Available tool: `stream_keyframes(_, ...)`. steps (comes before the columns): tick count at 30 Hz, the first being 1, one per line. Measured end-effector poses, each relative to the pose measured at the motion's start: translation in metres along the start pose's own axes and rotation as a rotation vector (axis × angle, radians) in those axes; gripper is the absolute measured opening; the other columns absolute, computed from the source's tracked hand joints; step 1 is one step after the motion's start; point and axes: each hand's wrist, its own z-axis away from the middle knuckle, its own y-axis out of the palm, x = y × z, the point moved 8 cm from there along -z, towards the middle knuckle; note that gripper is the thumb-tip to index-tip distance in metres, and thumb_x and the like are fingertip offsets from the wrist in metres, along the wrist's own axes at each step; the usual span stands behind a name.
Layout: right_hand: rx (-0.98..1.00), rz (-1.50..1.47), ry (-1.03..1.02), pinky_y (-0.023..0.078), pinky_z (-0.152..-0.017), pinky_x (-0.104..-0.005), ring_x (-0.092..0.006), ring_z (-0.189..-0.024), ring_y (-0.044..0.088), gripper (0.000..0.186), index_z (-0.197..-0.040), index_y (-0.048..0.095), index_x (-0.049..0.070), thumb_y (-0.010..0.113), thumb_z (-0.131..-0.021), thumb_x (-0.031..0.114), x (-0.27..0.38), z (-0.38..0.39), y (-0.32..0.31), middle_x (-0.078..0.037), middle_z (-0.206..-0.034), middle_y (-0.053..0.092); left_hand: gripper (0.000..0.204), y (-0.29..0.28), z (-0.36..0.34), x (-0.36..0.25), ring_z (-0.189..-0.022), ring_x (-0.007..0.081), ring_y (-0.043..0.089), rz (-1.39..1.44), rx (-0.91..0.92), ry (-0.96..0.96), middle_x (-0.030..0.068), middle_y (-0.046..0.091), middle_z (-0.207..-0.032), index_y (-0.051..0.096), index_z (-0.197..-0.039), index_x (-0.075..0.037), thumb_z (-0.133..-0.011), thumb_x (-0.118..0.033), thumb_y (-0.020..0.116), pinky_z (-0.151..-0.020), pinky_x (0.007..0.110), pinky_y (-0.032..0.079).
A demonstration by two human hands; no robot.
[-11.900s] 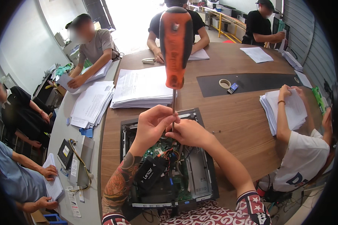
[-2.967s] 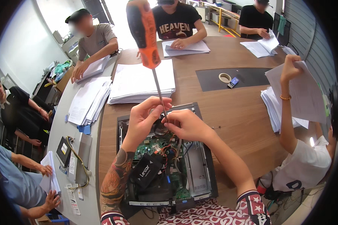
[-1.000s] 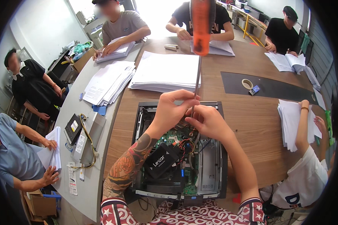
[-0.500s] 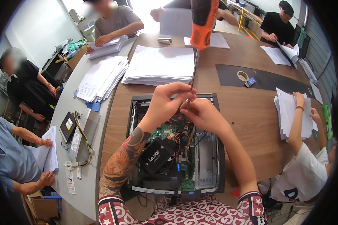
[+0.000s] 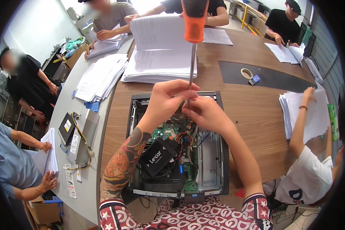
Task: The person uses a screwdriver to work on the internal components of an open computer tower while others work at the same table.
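Note:
A long screwdriver point(image 5: 192, 65) with an orange and black handle stands nearly upright, handle up. My left hand point(image 5: 168, 100) is closed, with thumb and fingers pinching its metal shaft. Lower down, my right hand point(image 5: 210, 115) is closed too, its fingertips at the shaft's lower end; whether they also hold a small screw is hidden. Both hands are above the far part of an opened desktop computer case point(image 5: 225, 165). Inside it, a black solid-state drive point(image 5: 157, 156) lies tilted near bundled cables point(image 5: 184, 141) and a green circuit board point(image 5: 191, 185).
A tall paper stack point(image 5: 157, 65) stands beyond the case, with another pile point(image 5: 101, 76) to its left. A metal power supply point(image 5: 82, 136) lies on the grey table at left. Tape point(image 5: 246, 73) and a small blue box point(image 5: 254, 79) lie at right. Several people handle papers around the table.
The screwdriver has swung slightly left and stands straighter, with my hands still around its shaft. Across the table, a person's raised sheets have come down over the tall stack.

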Motion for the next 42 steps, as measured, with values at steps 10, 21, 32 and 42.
stream_keyframes(10,0.021,0.003,0.057,0.048,-0.062,-0.0368,-0.0244,-0.064,0.059,0.013,-0.088,0.065,0.001,0.070,-0.085,0.013,-0.003,0.001,0.000,-0.011,-0.075,0.061,0.021,-0.011,-0.001,-0.002,-0.087,0.0129,0.066,-0.135,-0.137,0.060,0.0058,0.067,-0.087,0.058,-0.083,-0.002,-0.081,-0.001,0.079,-0.083,0.030,0.054)
stream_keyframes(21,0.094,0.037,0.146,0.048,-0.062,-0.0376,-0.0258,-0.064,0.060,0.011,-0.092,0.067,0.000,0.067,-0.086,0.010,0.001,0.000,-0.002,-0.012,-0.073,0.062,0.026,0.006,-0.001,-0.005,-0.101,0.0221,0.069,0.090,0.008,-0.024,0.0150,0.070,-0.106,0.061,-0.120,0.005,-0.097,-0.007,0.061,-0.088,0.034,0.054)
stream_keyframes(32,0.034,0.010,0.172,0.047,-0.060,-0.0357,-0.0214,-0.062,0.059,0.020,-0.086,0.064,0.002,0.076,-0.083,0.017,-0.006,0.001,-0.002,-0.011,-0.071,0.061,0.017,-0.006,0.001,-0.009,-0.093,0.0160,0.066,-0.107,-0.084,0.098,0.0065,0.068,-0.091,0.062,-0.092,-0.001,-0.083,0.003,0.075,-0.088,0.033,0.053)
stream_keyframes(42,0.019,-0.030,0.165,0.047,-0.061,-0.0344,-0.0214,-0.061,0.056,0.019,-0.084,0.065,0.001,0.076,-0.082,0.017,-0.007,0.001,-0.007,-0.009,-0.073,0.060,0.028,-0.002,-0.005,-0.003,-0.086,0.0113,0.063,-0.119,-0.115,0.132,0.0026,0.064,-0.090,0.060,-0.100,-0.003,-0.081,-0.005,0.080,-0.085,0.031,0.050)
